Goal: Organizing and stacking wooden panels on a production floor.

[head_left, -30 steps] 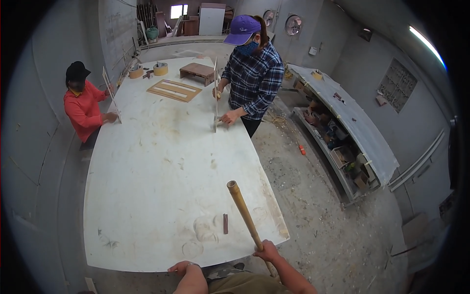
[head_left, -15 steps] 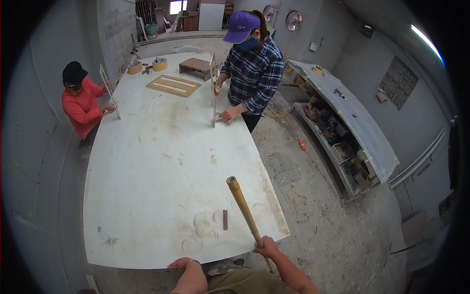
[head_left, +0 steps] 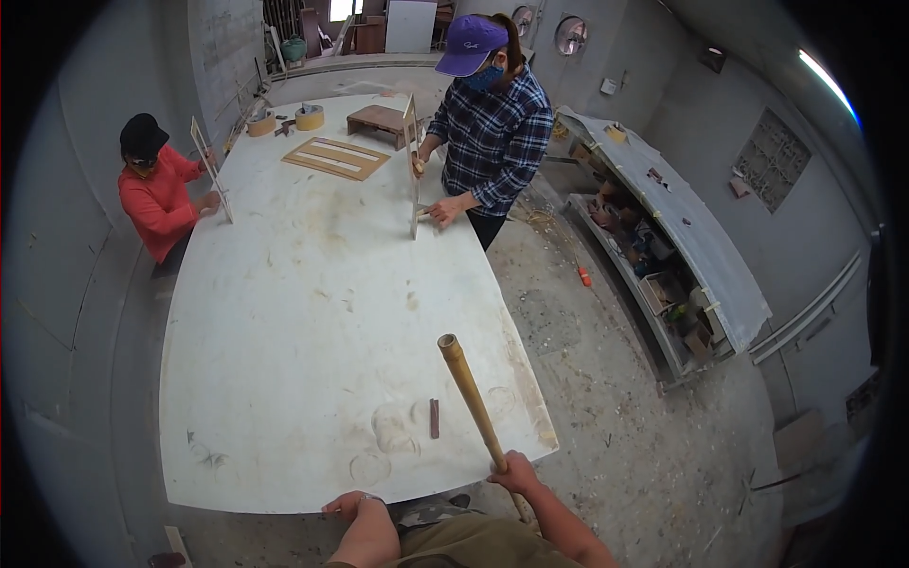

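Note:
My right hand (head_left: 514, 471) is wrapped round a bamboo pole (head_left: 471, 393) at the table's near right corner. The pole slants up and to the left over the tabletop, its open end uppermost, and its lower part runs down beside my leg. My left hand (head_left: 347, 505) is at the near edge of the large white table (head_left: 284, 379), its fingers curled at the edge and partly hidden. A small reddish-brown strip (head_left: 435, 418) lies on the table, left of the pole and apart from both hands.
Across the table, a person in a plaid shirt (head_left: 497, 133) and a person in red (head_left: 156, 204) each hold a thin upright frame. A slatted wooden panel (head_left: 336, 158), tape rolls (head_left: 309, 117) and a low wooden stand (head_left: 379, 121) lie at the far end. A grey workbench (head_left: 696, 246) stands right.
The table and the people sit slightly higher in the view. My right hand keeps its grip on the bamboo pole, and my left hand stays at the table edge.

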A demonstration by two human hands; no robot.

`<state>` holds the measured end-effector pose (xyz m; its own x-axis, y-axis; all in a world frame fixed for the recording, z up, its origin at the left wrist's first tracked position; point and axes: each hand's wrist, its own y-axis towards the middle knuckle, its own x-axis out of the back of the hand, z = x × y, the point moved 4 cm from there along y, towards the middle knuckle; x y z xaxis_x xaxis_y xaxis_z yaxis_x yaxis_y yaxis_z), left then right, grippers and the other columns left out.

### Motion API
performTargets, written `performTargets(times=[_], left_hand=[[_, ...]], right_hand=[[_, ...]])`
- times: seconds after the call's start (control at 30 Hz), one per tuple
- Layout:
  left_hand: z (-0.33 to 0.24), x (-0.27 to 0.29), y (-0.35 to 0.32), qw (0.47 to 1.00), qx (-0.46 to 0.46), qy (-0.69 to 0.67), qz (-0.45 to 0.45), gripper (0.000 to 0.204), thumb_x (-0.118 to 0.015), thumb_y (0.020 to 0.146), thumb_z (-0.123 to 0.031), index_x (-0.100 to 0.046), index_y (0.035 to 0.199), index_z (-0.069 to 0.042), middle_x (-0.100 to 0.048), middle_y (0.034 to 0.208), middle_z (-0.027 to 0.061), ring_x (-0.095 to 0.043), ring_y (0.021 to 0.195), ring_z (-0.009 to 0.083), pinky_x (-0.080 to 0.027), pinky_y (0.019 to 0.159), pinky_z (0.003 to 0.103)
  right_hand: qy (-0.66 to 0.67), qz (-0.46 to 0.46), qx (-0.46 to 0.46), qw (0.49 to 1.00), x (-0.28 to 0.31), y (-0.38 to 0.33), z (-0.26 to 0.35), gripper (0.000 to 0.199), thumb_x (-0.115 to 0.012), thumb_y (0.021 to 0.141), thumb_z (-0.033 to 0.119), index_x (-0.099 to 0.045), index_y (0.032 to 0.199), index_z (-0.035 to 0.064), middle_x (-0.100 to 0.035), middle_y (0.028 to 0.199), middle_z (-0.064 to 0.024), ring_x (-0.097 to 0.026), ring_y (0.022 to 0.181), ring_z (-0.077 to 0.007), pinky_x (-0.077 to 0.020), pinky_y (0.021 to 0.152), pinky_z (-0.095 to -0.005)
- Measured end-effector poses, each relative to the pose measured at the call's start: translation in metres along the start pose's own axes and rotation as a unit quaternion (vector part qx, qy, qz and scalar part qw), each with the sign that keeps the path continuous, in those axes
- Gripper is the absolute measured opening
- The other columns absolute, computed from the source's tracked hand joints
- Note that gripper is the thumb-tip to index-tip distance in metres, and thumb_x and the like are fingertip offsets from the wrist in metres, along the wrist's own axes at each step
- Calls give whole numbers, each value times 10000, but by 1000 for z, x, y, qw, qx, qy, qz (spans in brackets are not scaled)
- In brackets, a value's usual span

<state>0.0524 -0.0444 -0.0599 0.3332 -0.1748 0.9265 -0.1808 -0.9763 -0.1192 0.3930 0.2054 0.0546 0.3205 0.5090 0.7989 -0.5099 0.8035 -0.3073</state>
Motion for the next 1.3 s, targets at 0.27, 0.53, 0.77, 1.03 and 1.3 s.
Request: performTargets(times=[0.27,0.53,0.77,1.03,1.3], left_hand=[[-1,7,-2,1000,1,2,3,767,-443,997,-655,-756,891,37,-755,889,227,-731,894,405,-558,872,465],[-5,24,-15,1000,-1,0,11,779,-446,992,-662,-758,863,39,-753,877,229,-731,890,406,-558,869,468],[-5,15,-3,1000,10,-15,17,789,-448,987,-669,-761,838,41,-751,865,230,-732,887,407,-558,865,469],[3,2,3,999,23,-25,36,802,-451,982,-676,-763,810,43,-750,853,231,-732,884,408,-558,861,471],[-6,19,-21,996,-58,-50,38,782,-459,983,-663,-766,878,49,-749,893,237,-728,927,403,-550,893,449]], right_hand=[[-6,3,16,1000,-1,1,-3,399,-898,658,376,-691,815,73,-644,921,-193,-620,910,-402,-510,796,-500],[-3,1,7,1000,4,-1,-3,415,-899,662,383,-691,828,65,-642,921,-196,-621,895,-407,-511,789,-500],[11,7,4,1000,3,1,2,425,-903,656,385,-692,841,66,-641,920,-197,-620,892,-409,-514,792,-495],[1,22,1,1000,1,0,2,433,-905,651,398,-700,857,78,-646,943,-201,-619,922,-411,-512,805,-497],[2,-33,-21,999,3,-7,-12,414,-896,660,386,-698,856,79,-650,943,-202,-622,931,-411,-511,809,-504]])
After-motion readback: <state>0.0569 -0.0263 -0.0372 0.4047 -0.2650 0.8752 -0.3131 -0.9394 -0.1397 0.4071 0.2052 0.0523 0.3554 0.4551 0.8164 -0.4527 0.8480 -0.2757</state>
